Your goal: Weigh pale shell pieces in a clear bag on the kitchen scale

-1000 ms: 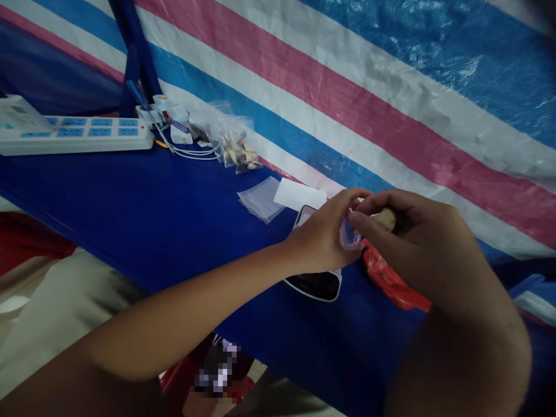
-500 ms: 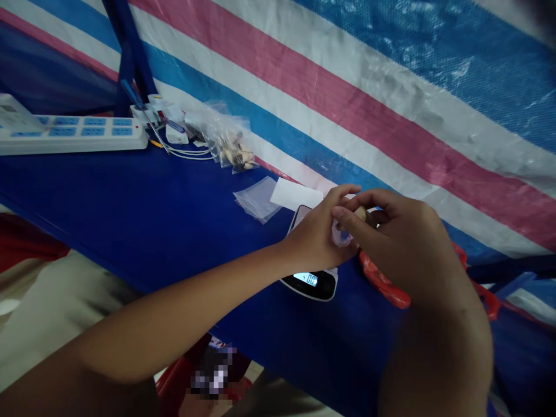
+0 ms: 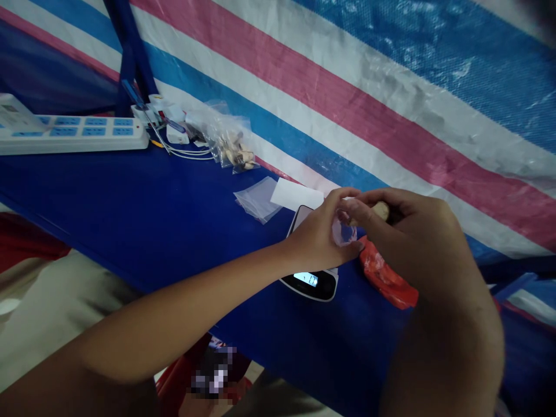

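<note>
My left hand (image 3: 319, 231) curls around a small clear plastic bag (image 3: 345, 231), holding its mouth apart above the digital kitchen scale (image 3: 328, 288). Between the fingers of my right hand (image 3: 397, 231) is a small pale beige piece (image 3: 381, 210), its kind not clear. The right fingertips reach the bag's mouth, close to the left thumb and forefinger. Most of the scale's plate is hidden under my left hand. Its lit display (image 3: 306, 279) shows digits that look like 1.7.
A red plastic bag (image 3: 384, 275) lies right of the scale. Left of it are flat clear bags (image 3: 257, 200) and a white card (image 3: 296, 194). Farther back sit filled zip bags (image 3: 232, 142), a screwdriver (image 3: 150, 121) and a white power strip (image 3: 73, 134). A striped tarp (image 3: 304, 87) rises behind.
My right hand has shifted slightly right, and the pale piece with it. The left fingers are spread wider round the bag. The scale's reading has gone from 0.0 to about 1.7.
</note>
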The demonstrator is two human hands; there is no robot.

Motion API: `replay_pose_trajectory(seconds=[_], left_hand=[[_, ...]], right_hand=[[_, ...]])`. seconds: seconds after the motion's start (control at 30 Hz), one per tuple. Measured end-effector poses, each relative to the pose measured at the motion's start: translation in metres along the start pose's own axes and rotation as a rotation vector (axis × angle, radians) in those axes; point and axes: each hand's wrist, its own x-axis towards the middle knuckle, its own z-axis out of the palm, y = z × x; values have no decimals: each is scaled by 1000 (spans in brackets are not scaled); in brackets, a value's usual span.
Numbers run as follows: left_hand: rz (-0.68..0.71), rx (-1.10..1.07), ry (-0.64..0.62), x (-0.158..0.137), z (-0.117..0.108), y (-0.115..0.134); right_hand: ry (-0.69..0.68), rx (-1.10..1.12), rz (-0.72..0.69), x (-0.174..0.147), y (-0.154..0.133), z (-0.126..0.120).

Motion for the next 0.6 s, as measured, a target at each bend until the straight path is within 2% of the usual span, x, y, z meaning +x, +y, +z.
replay_pose_trajectory(seconds=[0.07,0.3,0.43,0.6], left_hand=[[7,0,0,-1,1,-1],[-97,-91,-20,0,3,-4],[-102,-193,-25,2,3,-3],[-121,-203,-14,4,4,-5]], right_hand=[[-7,69,35,0,-1,0],[-225,280,99,3,3,-2],[-339,450,122,2,8,-4],[-360,537,160,2,8,-6]])
